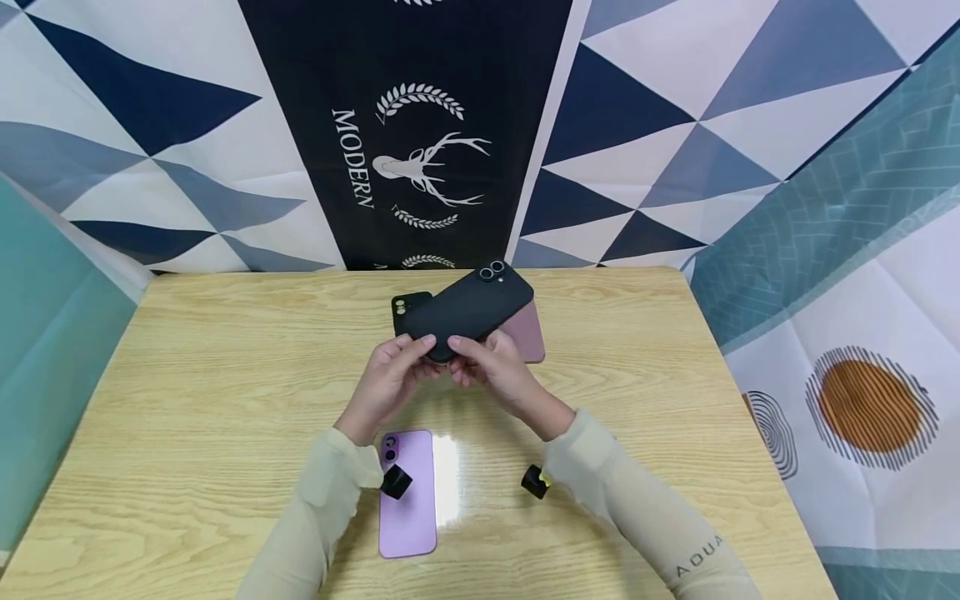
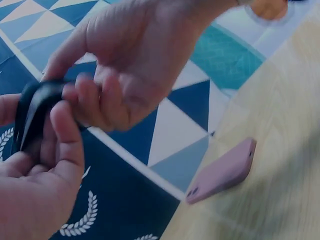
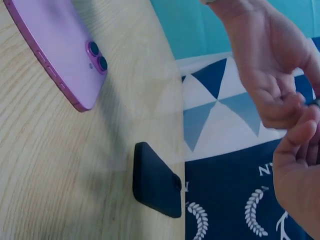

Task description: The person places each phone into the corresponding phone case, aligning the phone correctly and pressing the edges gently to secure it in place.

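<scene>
Both hands grip the lower end of a black phone, lifted and tilted, its two-lens back facing up in the head view. The left hand pinches the lower left, thumb on the back and fingers beneath. My right hand holds beside it in the same way, the thumbs close together. In the left wrist view, the phone's dark end shows between both hands' fingers. Beneath the lifted phone, another black phone and a pink phone lie on the table, partly hidden. The right wrist view hides most of the held phone.
A purple phone lies back up on the wooden table, under the left forearm's wrist camera. Another black camera hangs at the right wrist. A patterned cloth rises behind the table's far edge.
</scene>
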`<state>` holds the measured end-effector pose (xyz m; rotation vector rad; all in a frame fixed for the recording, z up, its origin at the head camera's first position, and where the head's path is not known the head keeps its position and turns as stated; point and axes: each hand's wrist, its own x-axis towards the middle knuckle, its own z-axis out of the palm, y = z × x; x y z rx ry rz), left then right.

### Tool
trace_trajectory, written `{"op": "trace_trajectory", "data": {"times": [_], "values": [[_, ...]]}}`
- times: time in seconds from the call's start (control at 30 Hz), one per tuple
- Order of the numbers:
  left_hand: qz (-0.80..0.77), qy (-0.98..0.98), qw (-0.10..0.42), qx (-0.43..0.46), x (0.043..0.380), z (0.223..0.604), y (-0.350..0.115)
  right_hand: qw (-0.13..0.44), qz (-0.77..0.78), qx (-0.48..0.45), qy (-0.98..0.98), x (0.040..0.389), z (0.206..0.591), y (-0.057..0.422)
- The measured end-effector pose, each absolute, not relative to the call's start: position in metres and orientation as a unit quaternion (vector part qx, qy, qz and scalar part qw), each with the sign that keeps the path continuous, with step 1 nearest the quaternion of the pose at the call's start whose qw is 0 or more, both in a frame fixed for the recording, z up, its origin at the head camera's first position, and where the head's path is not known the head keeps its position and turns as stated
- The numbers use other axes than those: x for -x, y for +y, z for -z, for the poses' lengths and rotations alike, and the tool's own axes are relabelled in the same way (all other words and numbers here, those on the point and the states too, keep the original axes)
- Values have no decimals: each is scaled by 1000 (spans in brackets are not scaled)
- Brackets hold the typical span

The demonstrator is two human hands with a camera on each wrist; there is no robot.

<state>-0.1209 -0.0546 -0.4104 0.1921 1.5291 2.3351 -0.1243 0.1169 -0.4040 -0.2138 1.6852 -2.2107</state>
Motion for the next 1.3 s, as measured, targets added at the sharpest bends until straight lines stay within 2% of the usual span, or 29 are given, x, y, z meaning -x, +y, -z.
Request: {"op": "trace_trajectory", "data": {"times": [0.2, 0.4, 0.57, 0.77, 0.9, 1.1, 1.3], "values": [[-814, 550, 187, -18, 125, 407, -65, 230, 785, 97, 566, 124, 402, 127], [-803, 567, 183, -21, 127, 406, -71, 245, 784, 103, 561, 124, 402, 133], [-798, 580, 162, -30, 126, 408, -72, 263, 774, 125, 562, 125, 403, 134], [-801, 582, 140, -25, 127, 410, -70, 312, 730, 168, 584, 123, 405, 135], [-819, 555, 147, -14, 128, 408, -67, 290, 726, 167, 601, 122, 404, 132], [-804, 559, 201, -32, 123, 408, -55, 230, 748, 131, 608, 123, 403, 126], [-801, 576, 162, -24, 121, 407, -46, 201, 747, 114, 623, 124, 403, 122]]}}
